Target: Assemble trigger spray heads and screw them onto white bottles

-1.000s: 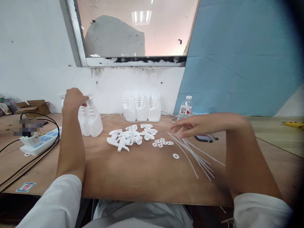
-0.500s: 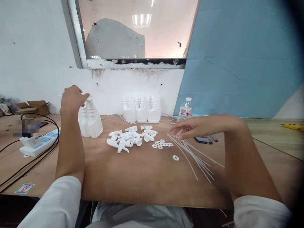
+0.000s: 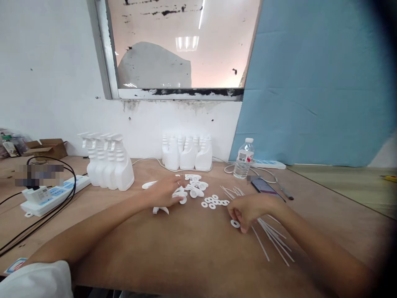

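Observation:
My left hand [image 3: 166,192] reaches over the pile of white trigger spray heads [image 3: 196,190]. Its fingers and thumb are apart, around one head, and whether they grip it I cannot tell. My right hand [image 3: 249,209] is down on the table with curled fingers, the fingertips at the right edge of a single white ring washer [image 3: 235,223]. That washer lies flat. Several more washers [image 3: 214,202] are clustered just beyond it. Thin white dip tubes [image 3: 274,238] lie fanned out under and beside my right hand, which covers their middles.
White bottles with spray heads [image 3: 113,171] stand in a row at left, and bottles without heads [image 3: 187,155] along the wall. A water bottle [image 3: 243,159], a phone [image 3: 263,186] and a cable are at back right. A power strip [image 3: 57,192] with black cables lies left.
My left hand has left the bottles at left and come down to the spray heads. My right hand has moved nearer, from above the tubes to the single washer. The view has tilted up.

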The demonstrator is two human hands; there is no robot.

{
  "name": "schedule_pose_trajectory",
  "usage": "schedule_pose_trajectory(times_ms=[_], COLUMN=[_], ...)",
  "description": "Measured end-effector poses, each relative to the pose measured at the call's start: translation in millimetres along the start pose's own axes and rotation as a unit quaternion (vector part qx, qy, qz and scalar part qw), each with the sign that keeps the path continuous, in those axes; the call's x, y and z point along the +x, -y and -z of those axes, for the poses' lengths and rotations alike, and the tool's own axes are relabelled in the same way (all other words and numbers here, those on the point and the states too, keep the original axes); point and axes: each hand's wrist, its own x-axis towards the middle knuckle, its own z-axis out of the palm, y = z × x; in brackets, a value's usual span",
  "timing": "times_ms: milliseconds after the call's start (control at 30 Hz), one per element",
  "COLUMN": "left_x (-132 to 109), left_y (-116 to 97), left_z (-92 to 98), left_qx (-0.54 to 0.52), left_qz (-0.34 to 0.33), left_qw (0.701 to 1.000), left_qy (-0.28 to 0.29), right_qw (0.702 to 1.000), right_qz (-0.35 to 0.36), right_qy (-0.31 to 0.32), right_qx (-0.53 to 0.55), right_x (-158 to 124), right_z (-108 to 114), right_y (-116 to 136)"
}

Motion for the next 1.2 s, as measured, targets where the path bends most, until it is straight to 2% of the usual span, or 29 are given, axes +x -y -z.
schedule_pose_trajectory(times_ms=[67, 167, 267, 400, 567, 667, 767, 900, 1033, 1100, 1200], left_x=[0, -1, -4, -12, -18, -19, -20, -20, -19, -19, -18], left_y=[9, 17, 11, -16, -45, -48, -45, -42, -41, -42, -42], left_z=[-26.9, -44.0, -45.6, -45.1, -52.6, -62.3, -69.9, -71.8, -70.3, -69.6, -69.2], left_qx=[0.014, 0.005, -0.018, -0.114, -0.24, -0.306, -0.341, -0.311, -0.312, -0.319, -0.324], left_qz=[-0.014, -0.001, -0.003, -0.002, 0.038, 0.085, 0.102, 0.083, 0.058, 0.057, 0.057], left_qw=[0.999, 0.998, 0.999, 0.993, 0.97, 0.948, 0.935, 0.946, 0.948, 0.946, 0.944], left_qy=[0.044, 0.065, 0.048, 0.022, 0.017, 0.003, 0.012, 0.018, 0.014, 0.013, 0.017], right_qw=[1.0, 0.999, 0.991, 0.976, 0.973, 0.965, 0.951, 0.902, 0.815, 0.782, 0.765], right_qz=[-0.003, 0.024, 0.082, 0.157, 0.187, 0.214, 0.242, 0.28, 0.351, 0.386, 0.43], right_qy=[-0.016, -0.023, -0.036, -0.073, -0.083, -0.124, -0.188, -0.328, -0.461, -0.488, -0.479], right_qx=[0.011, 0.042, 0.098, 0.134, 0.111, 0.083, 0.033, -0.013, 0.021, 0.015, -0.038], right_x=[10, 20, 26, 31, 33, 33, 31, 25, 26, 28, 31], right_z=[-8, -11, -11, -16, -22, -24, -25, -27, -37, -45, -54], right_y=[-4, -8, -9, -5, 0, 1, 6, 20, 32, 36, 37])
